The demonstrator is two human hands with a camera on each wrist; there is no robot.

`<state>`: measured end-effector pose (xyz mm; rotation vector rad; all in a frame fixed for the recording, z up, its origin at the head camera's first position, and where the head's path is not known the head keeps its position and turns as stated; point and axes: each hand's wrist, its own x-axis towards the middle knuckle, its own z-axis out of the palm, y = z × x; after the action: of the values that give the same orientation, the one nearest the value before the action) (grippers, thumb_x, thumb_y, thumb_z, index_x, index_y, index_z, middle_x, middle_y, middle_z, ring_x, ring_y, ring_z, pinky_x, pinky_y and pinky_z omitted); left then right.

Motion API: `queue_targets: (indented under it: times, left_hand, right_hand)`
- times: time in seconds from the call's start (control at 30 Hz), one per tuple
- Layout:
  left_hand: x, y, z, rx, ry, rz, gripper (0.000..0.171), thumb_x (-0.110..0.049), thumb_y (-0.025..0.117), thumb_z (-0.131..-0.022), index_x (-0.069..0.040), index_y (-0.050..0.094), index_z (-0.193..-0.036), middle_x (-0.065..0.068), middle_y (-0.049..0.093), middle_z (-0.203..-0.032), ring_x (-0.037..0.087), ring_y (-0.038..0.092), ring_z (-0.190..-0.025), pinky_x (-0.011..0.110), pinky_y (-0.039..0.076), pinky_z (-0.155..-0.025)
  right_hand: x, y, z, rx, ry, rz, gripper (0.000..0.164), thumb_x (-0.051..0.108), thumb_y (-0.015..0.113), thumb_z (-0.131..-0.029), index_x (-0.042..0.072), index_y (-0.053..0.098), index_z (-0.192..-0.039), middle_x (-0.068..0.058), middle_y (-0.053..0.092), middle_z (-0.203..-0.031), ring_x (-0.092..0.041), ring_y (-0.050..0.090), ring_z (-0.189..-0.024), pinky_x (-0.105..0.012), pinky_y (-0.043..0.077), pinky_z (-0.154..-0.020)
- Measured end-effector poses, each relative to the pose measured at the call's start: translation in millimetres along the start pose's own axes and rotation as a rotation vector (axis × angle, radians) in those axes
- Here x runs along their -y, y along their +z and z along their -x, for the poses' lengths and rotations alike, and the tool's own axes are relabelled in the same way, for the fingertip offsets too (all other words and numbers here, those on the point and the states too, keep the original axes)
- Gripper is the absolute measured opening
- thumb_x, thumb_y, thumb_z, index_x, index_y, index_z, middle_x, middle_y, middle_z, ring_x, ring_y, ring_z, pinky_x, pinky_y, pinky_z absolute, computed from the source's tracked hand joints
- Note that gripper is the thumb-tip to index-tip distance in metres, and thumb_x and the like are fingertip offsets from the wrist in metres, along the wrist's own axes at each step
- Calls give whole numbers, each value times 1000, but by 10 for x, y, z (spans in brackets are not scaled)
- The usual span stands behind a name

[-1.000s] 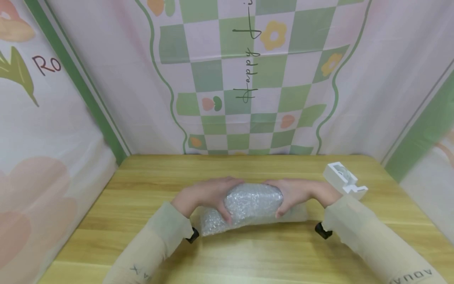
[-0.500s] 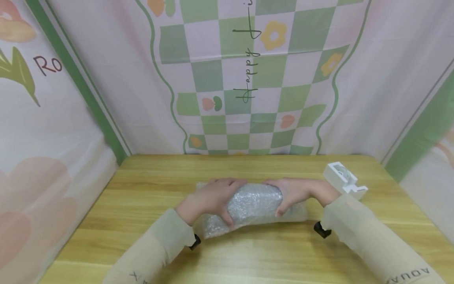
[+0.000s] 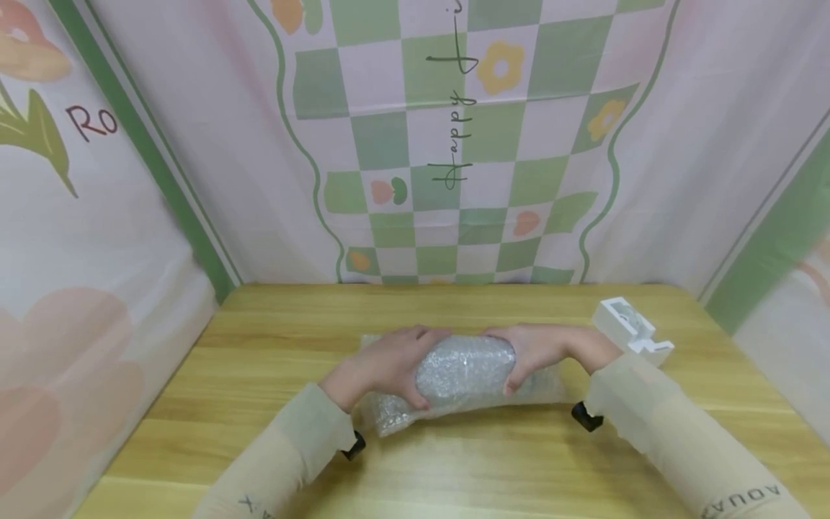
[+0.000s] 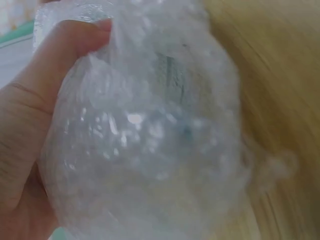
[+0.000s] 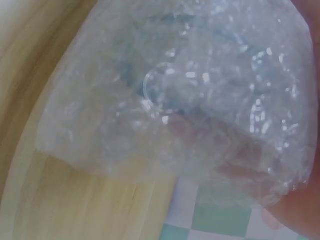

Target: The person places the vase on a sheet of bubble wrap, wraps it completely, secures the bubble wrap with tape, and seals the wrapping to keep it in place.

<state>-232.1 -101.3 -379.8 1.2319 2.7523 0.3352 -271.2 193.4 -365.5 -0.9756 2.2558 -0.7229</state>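
A roll of clear bubble wrap (image 3: pixel 463 371) lies across the middle of the wooden table (image 3: pixel 292 324), wound round something whose kind is hidden. My left hand (image 3: pixel 398 364) grips its left part, thumb toward me and fingers over the far side. On its right part my right hand (image 3: pixel 532 353) holds in the same way. Loose ends of the wrap stick out beyond both hands. In the left wrist view the crinkled bubble wrap (image 4: pixel 145 135) fills most of the picture beside the thumb. A round, bluish edge shows through the bubble wrap (image 5: pixel 200 75) in the right wrist view.
A white tape dispenser (image 3: pixel 629 328) with a roll of tape stands at the table's right rear, just beyond my right forearm. A patterned cloth (image 3: pixel 486 144) hangs behind the table's back edge, and more cloth hangs at both sides.
My left hand has shifted slightly to the right along the bubble wrap and turned a little over it. The right hand stays almost where it was, still holding the wrap.
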Motion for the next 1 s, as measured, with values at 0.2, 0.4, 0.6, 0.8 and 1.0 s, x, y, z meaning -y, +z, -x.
queue_targets:
  times: [0.2, 0.4, 0.6, 0.8, 1.0]
  left_hand:
    - [-2, 21, 12, -27, 4, 32, 118, -45, 95, -68, -13, 29, -161, 15, 49, -149, 33, 52, -131, 48, 45, -109]
    - [-7, 34, 40, -46, -4, 85, 118, -42, 95, -68, -15, 28, -161, 14, 47, -152, 32, 54, -130, 49, 47, -108]
    - [18, 67, 29, -51, -11, 93, 119, -42, 95, -68, -15, 26, -162, 12, 46, -152, 30, 55, -128, 47, 48, -106]
    - [28, 108, 51, -63, -30, 121, 120, -42, 95, -67, -15, 26, -162, 11, 45, -153, 30, 52, -131, 47, 46, -108]
    - [41, 130, 74, -73, -46, 167, 120, -40, 95, -66, -14, 27, -161, 11, 43, -156, 30, 50, -134, 48, 45, -109]
  right_hand:
    - [43, -70, 25, 20, 35, 18, 96, 30, 90, -68, -1, 44, -146, -8, 59, -127, -25, 57, -110, -45, 52, -93]
    - [72, -100, 33, 32, 67, 19, 96, 32, 89, -69, 2, 44, -148, -8, 57, -129, -26, 56, -112, -46, 52, -93]
    - [68, -80, 46, 12, 61, -21, 94, 28, 89, -69, 2, 44, -148, -9, 56, -131, -27, 55, -114, -46, 51, -94]
    - [62, -25, 95, -74, -10, 29, 95, 30, 90, -71, 0, 44, -149, -13, 54, -138, -31, 54, -120, -51, 49, -97]
    - [45, 43, 162, -187, -42, 187, 94, 38, 89, -75, 0, 46, -150, -19, 55, -142, -38, 55, -123, -60, 48, -99]
